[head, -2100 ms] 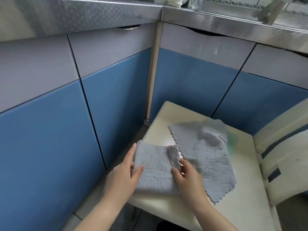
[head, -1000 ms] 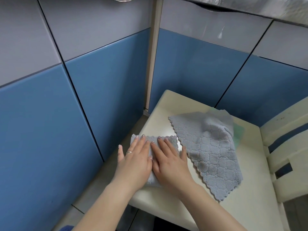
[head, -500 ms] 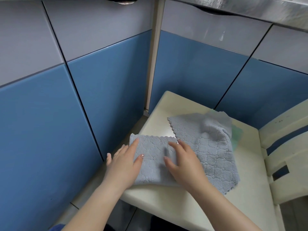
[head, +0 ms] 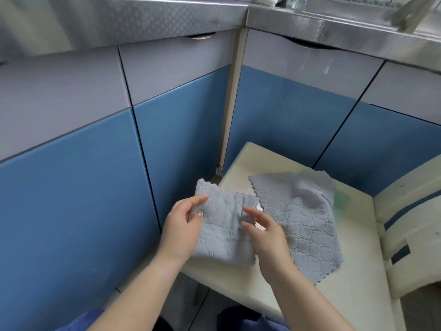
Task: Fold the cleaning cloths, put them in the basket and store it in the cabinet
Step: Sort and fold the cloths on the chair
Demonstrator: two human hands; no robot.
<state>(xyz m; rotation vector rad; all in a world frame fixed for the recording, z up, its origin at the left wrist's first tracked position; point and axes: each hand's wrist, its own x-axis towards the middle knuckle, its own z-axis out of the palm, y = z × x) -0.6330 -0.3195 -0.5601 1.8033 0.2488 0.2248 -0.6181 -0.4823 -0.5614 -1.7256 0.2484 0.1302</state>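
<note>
A folded grey cleaning cloth (head: 223, 231) is lifted at the near left corner of a cream chair seat (head: 362, 271). My left hand (head: 182, 229) pinches its left edge between thumb and fingers. My right hand (head: 265, 237) rests against the cloth's right side with fingers spread; whether it grips is unclear. An unfolded grey cloth (head: 303, 218) lies flat on the seat to the right, its far corner rumpled. A pale green cloth (head: 341, 204) peeks out from under it. No basket is in view.
Blue and grey cabinet doors (head: 186, 130) form a corner behind and to the left of the chair, under a steel countertop edge (head: 143, 22). The cream chair back (head: 410, 225) stands at the right. My blue-clad knees (head: 238, 318) are below.
Both hands pressed flat on the folded cloth a second ago. Now my left hand has lifted the cloth off the seat by its left edge, and the view has tilted upward.
</note>
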